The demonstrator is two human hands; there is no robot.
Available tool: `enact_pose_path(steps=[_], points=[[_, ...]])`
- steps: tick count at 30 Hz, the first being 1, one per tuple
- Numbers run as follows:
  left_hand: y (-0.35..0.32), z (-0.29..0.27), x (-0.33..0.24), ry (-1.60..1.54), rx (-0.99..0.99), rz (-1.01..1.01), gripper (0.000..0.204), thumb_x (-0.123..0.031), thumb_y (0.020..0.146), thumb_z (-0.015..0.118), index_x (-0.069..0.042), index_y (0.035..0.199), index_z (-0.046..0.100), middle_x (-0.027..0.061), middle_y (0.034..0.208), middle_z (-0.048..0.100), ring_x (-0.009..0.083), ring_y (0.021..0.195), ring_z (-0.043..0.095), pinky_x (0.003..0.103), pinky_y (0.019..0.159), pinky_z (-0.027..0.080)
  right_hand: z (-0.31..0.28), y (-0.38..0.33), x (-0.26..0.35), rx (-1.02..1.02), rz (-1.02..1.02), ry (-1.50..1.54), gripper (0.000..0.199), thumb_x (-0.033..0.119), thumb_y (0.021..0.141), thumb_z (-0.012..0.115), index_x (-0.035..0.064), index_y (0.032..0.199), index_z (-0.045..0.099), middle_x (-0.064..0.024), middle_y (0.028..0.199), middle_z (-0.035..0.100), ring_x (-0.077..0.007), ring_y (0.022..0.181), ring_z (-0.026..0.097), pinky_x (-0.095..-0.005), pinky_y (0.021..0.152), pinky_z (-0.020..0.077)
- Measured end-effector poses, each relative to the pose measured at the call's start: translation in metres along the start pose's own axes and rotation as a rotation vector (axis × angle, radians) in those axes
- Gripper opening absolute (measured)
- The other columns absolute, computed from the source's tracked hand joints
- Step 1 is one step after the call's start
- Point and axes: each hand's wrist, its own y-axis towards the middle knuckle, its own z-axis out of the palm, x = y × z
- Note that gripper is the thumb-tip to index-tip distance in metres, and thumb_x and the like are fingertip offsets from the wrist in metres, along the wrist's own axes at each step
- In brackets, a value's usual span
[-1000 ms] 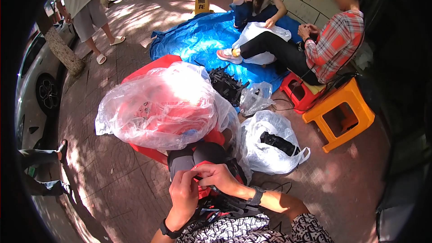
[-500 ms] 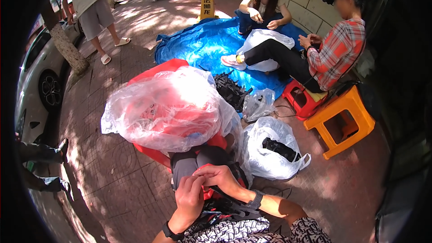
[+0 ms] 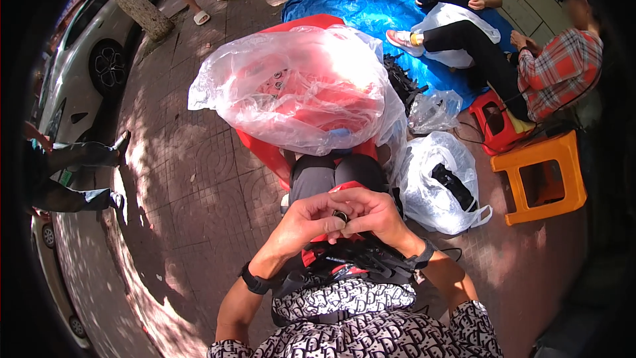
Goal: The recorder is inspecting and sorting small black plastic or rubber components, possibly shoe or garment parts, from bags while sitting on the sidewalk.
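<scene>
I had one small dark piece pinched between the fingertips of the left hand and the right hand, touching both, so neither was nearer; its long axis I couldn't make out. Ahead of the grip sat one big clear bag; ahead and rightward, one white bag, one red stool, one orange stool.
</scene>
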Motion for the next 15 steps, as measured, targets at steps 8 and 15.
enact_pose_path(steps=[8,15], points=[[0.000,0.006,-0.004,0.044,-0.047,0.005,0.026,-0.009,0.077,0.061,0.004,0.099,0.055,0.0104,0.075,0.062,0.0108,0.060,0.057,0.020,0.056,0.045,-0.007,0.002,-0.008,0.027,0.031,0.251,0.054,-0.010,0.068,0.055,-0.0010,0.119,0.043,-0.0167,0.086,0.061,-0.0209,0.071,0.062,-0.0230,0.058,0.0484],[-0.002,0.013,0.003,0.224,-0.077,0.010,0.025,-0.001,0.079,0.056,0.002,0.104,0.055,0.0061,0.076,0.061,0.0068,0.061,0.053,0.020,0.056,0.044,-0.008,-0.004,-0.008,-0.006,0.049,0.285,0.053,-0.008,0.068,0.058,-0.0009,0.119,0.043,-0.0161,0.092,0.059,-0.0191,0.072,0.062,-0.0222,0.058,0.0478]])
